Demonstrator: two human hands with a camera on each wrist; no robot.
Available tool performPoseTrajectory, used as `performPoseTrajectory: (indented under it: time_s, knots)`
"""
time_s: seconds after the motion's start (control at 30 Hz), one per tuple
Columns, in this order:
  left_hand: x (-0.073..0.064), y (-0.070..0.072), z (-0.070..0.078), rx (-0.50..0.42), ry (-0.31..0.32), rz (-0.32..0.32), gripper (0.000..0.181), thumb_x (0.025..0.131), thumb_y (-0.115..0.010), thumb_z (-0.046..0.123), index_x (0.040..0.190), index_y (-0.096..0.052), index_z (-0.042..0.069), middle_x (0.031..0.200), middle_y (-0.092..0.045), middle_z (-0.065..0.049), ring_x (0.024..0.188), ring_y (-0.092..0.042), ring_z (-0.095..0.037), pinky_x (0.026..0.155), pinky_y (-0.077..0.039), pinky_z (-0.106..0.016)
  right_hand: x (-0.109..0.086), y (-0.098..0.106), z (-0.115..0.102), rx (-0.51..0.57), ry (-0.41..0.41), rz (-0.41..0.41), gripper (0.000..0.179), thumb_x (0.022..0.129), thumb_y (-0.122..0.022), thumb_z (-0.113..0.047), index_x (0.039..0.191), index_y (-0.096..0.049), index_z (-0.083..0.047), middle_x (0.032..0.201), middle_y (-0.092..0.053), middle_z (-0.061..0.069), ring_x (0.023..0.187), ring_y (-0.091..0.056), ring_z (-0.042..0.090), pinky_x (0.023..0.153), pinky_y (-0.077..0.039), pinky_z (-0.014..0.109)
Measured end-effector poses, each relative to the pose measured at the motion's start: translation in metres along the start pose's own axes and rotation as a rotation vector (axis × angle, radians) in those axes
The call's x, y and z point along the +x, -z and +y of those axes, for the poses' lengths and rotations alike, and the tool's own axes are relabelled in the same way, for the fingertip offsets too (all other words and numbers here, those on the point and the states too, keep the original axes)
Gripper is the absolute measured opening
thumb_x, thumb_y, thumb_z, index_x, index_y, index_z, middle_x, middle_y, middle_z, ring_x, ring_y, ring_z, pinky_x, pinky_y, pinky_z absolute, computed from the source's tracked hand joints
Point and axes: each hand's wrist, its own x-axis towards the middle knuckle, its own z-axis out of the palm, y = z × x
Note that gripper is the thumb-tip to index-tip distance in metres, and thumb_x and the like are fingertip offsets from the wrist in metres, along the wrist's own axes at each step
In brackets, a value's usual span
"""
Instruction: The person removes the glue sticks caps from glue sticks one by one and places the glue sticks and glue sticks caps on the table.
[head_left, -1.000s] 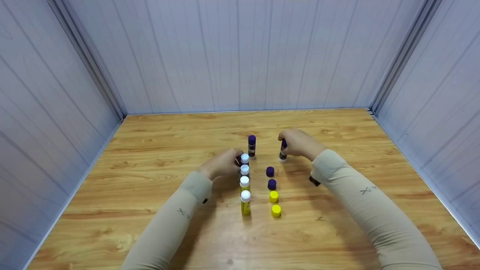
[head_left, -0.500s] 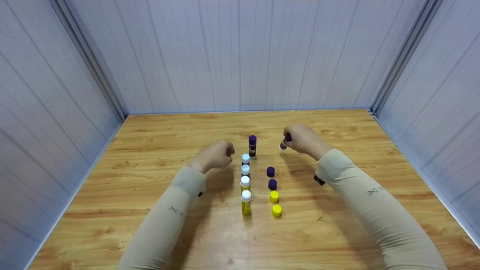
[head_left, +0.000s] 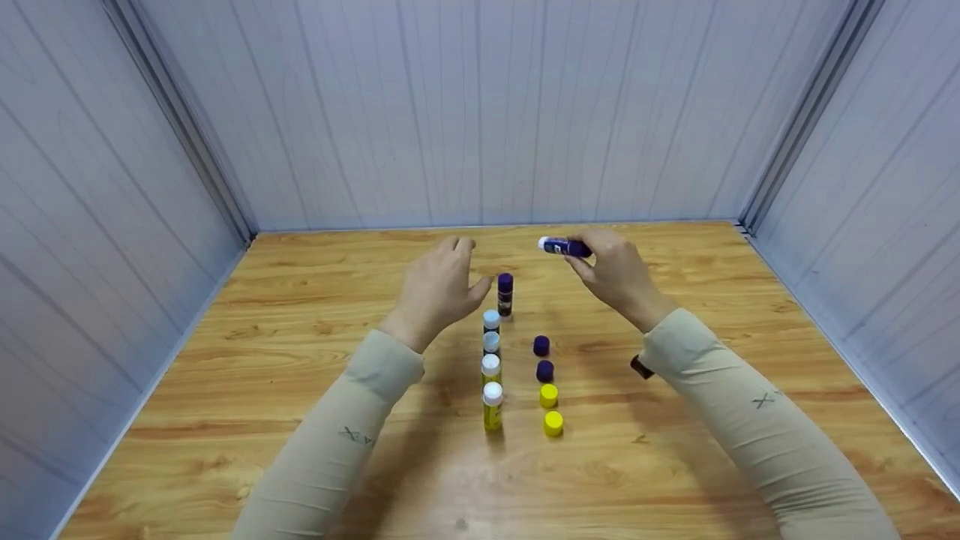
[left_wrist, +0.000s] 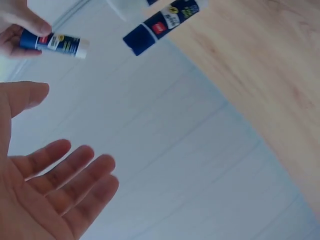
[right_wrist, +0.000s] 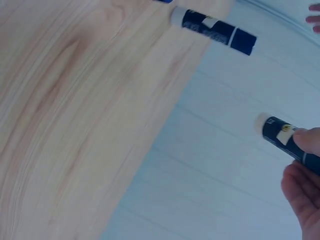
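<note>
Dark purple glue stick (head_left: 559,246), raised above the table (head_left: 337,277) and tilted close to level; its white end points toward the person's left side, and its label faces outward. The right hand (head_left: 619,274) pinches it near the dark end, thumb and fingers on opposing sides of the tube. The left hand (head_left: 435,289) is raised across from it, well apart, holding nothing: the left wrist view shows the palm exposed, the four fingers extended and the thumb set apart from them. Near the left thumb, an upright glue stick (head_left: 505,296) stands on the table, dark cap uppermost. Toward the person runs a row of four upright tubes with white tops: two dark-bodied tubes (head_left: 491,324) farther off and two yellow tubes (head_left: 492,414) closer in. A parallel line of caps lies to the right of this row, two purple caps (head_left: 541,346) beyond two yellow caps (head_left: 549,396). Beige sleeves (head_left: 315,457) cover both forearms; a pale panelled wall (head_left: 480,112) rises behind the table.
</note>
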Motion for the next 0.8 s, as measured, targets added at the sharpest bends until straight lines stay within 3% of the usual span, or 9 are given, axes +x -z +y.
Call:
performPoseTrajectory:
  time_s: [0.17, 0.3, 0.4, 0.53, 0.67, 0.8]
  knots:
    - [-0.001, 0.005, 0.016, 0.122, -0.111, 0.120, 0.064, 0.100, -0.077, 0.045, 0.140, -0.061, -0.003, 0.127, -0.069, -0.018, 0.102, -0.073, -0.032, 0.082, -0.066, -0.045, -0.002, 0.000, -0.013, 0.083, 0.084, 0.141, 0.024, 0.093, -0.084, 0.000, 0.114, -0.075, 0.006, 0.102, -0.078, 0.020, 0.084, -0.072, 0.030, 0.071, -0.056, 0.042]
    - [-0.001, 0.006, 0.026, 0.191, -0.156, 0.181, 0.064, 0.099, -0.078, 0.045, 0.141, -0.061, -0.001, 0.127, -0.070, -0.017, 0.108, -0.073, -0.032, 0.087, -0.065, -0.045, -0.004, 0.000, -0.026, 0.162, 0.077, 0.204, 0.025, 0.091, -0.086, -0.002, 0.113, -0.076, 0.006, 0.101, -0.080, 0.018, 0.082, -0.074, 0.028, 0.070, -0.056, 0.035]
    - [-0.002, 0.005, 0.030, 0.244, -0.171, 0.219, 0.061, 0.099, -0.078, 0.045, 0.138, -0.064, 0.000, 0.125, -0.071, -0.015, 0.108, -0.074, -0.030, 0.089, -0.065, -0.043, -0.006, 0.000, -0.037, 0.258, 0.037, 0.207, 0.027, 0.091, -0.087, -0.004, 0.115, -0.077, 0.005, 0.103, -0.081, 0.018, 0.085, -0.077, 0.026, 0.077, -0.059, 0.027]
    - [-0.002, 0.003, 0.036, 0.302, -0.204, 0.281, 0.054, 0.098, -0.080, 0.040, 0.133, -0.066, 0.002, 0.121, -0.074, -0.013, 0.106, -0.075, -0.029, 0.089, -0.065, -0.042, -0.008, 0.002, -0.051, 0.480, -0.050, 0.171, 0.028, 0.091, -0.086, 0.001, 0.116, -0.076, 0.008, 0.108, -0.080, 0.022, 0.090, -0.077, 0.015, 0.084, -0.060, 0.018]
    - [-0.002, 0.001, 0.040, 0.331, -0.244, 0.331, 0.050, 0.095, -0.083, 0.035, 0.130, -0.068, 0.002, 0.116, -0.076, -0.012, 0.103, -0.076, -0.028, 0.088, -0.064, -0.042, -0.010, 0.004, -0.063, 0.668, -0.148, 0.141, 0.027, 0.091, -0.083, 0.006, 0.117, -0.075, 0.012, 0.110, -0.077, 0.026, 0.091, -0.076, 0.006, 0.084, -0.062, 0.020]
    - [-0.002, -0.001, 0.042, 0.352, -0.275, 0.373, 0.043, 0.095, -0.082, 0.031, 0.124, -0.069, 0.003, 0.108, -0.076, -0.010, 0.096, -0.077, -0.027, 0.084, -0.065, -0.041, -0.012, 0.005, -0.073, 0.742, -0.237, 0.111, 0.026, 0.092, -0.082, 0.006, 0.117, -0.075, 0.011, 0.108, -0.078, 0.025, 0.088, -0.076, 0.007, 0.079, -0.063, 0.021]
